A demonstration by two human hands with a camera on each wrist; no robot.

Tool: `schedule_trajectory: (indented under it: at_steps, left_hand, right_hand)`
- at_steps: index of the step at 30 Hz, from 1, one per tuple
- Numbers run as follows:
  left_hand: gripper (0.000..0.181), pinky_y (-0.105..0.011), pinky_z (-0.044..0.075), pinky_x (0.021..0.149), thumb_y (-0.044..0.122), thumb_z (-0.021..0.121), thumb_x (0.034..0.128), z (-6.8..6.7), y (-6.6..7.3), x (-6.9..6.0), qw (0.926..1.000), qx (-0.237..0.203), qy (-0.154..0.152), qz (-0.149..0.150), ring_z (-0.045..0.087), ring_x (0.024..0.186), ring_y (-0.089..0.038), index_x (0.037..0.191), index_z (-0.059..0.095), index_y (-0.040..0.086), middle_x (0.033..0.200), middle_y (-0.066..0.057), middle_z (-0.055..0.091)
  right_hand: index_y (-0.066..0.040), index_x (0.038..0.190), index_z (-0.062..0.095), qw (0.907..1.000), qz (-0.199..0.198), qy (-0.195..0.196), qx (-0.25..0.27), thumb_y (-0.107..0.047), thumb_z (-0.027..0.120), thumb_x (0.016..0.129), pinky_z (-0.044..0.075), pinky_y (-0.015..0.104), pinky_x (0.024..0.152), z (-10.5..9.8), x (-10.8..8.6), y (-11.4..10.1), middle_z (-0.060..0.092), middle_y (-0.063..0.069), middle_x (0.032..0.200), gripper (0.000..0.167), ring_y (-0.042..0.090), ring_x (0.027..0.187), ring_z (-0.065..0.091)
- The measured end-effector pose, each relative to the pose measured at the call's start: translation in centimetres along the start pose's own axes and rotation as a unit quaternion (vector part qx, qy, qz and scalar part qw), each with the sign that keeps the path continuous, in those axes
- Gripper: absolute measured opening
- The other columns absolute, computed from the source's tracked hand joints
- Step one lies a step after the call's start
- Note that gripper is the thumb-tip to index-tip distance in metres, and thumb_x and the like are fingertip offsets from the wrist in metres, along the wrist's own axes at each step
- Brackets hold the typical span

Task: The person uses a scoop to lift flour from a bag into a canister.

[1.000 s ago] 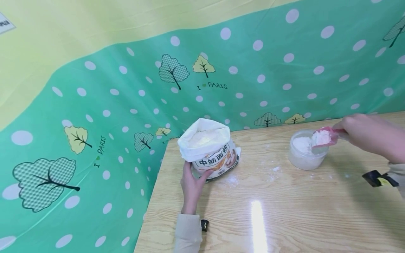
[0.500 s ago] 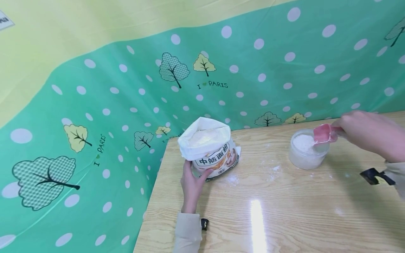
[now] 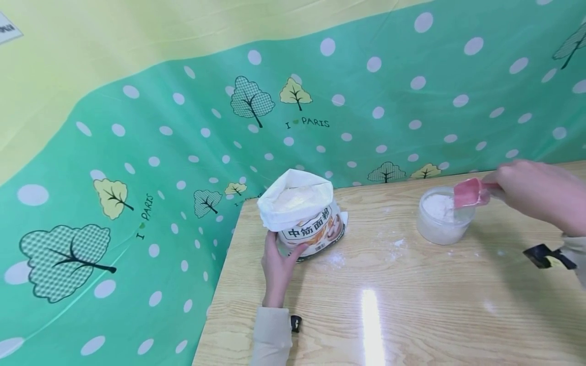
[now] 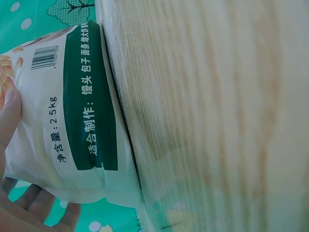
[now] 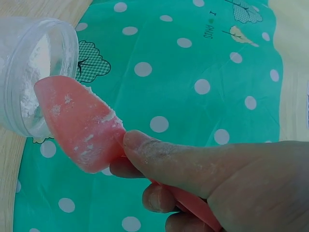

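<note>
An open flour bag (image 3: 304, 236) with a rolled-down white top stands on the table, white flour visible inside. My left hand (image 3: 278, 264) grips its lower front corner, thumb on the printed face and fingers around the side, as the left wrist view shows. My right hand (image 3: 526, 190) holds a pink scoop (image 3: 467, 193) by its handle. The scoop is tipped over the right side of the rim of a clear round jar (image 3: 441, 231) with a white mound of flour in it. In the right wrist view, only a dusting clings to the scoop (image 5: 79, 125).
Light flour smudges (image 3: 396, 249) mark the wooden table (image 3: 329, 315) between bag and jar. A green and yellow patterned cloth (image 3: 183, 147) hangs behind the table and along its left edge.
The scoop, heaped with flour a second ago, has been turned over and its load tipped into the jar. My left hand and the bag have stayed in place.
</note>
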State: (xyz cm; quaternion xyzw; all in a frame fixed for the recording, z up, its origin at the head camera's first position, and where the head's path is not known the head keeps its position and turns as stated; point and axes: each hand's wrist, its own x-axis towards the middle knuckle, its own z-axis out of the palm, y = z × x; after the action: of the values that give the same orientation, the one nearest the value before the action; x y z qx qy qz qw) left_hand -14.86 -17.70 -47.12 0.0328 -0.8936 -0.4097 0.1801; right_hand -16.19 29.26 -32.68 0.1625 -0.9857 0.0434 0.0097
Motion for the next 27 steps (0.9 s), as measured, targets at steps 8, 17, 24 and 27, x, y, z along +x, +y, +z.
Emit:
schedule_trajectory:
  at_steps: [8,17,24,27]
  left_hand:
    - [0.091,-0.05,0.038,0.114,0.054,0.082,0.072,0.0,0.1,0.0,1.0,0.0,-0.001,-0.01,0.048,0.136,-0.026,0.146,0.04,0.022,0.145,-0.003,0.052]
    - [0.092,-0.049,0.039,0.114,0.055,0.082,0.0719,0.06,0.0,0.05,1.0,0.004,0.002,-0.009,0.047,0.136,-0.026,0.146,0.04,0.023,0.146,-0.003,0.052]
    - [0.092,-0.05,0.038,0.114,0.053,0.083,0.0722,0.05,0.04,-0.01,0.9999,0.001,0.0,-0.012,0.047,0.137,-0.026,0.147,0.039,0.022,0.146,-0.003,0.052]
    - [0.092,-0.05,0.038,0.114,0.053,0.083,0.072,0.05,0.1,-0.01,0.9999,0.001,-0.001,-0.014,0.047,0.137,-0.026,0.147,0.039,0.023,0.146,-0.003,0.052]
  right_hand:
    - [-0.004,0.089,0.075,1.0,0.006,0.004,-0.002,-0.002,0.068,0.089,0.035,0.03,0.05,-0.14,-0.2,-0.13,0.052,-0.001,0.063,0.007,0.019,0.059,0.043]
    - [0.005,0.1,0.074,0.9998,0.016,0.005,0.009,-0.001,0.07,0.088,0.041,0.032,0.053,-0.69,-0.5,-0.06,0.059,0.003,0.067,0.014,0.021,0.062,0.046]
    - [0.008,0.104,0.073,0.9985,0.019,0.039,0.034,-0.011,0.071,0.091,0.045,0.03,0.053,-0.55,-0.62,-0.07,0.068,0.008,0.078,0.023,0.022,0.068,0.048]
    - [0.008,0.105,0.073,0.9977,0.022,0.049,0.041,-0.014,0.07,0.092,0.047,0.032,0.054,-0.61,-0.62,-0.19,0.067,0.009,0.08,0.025,0.023,0.07,0.05]
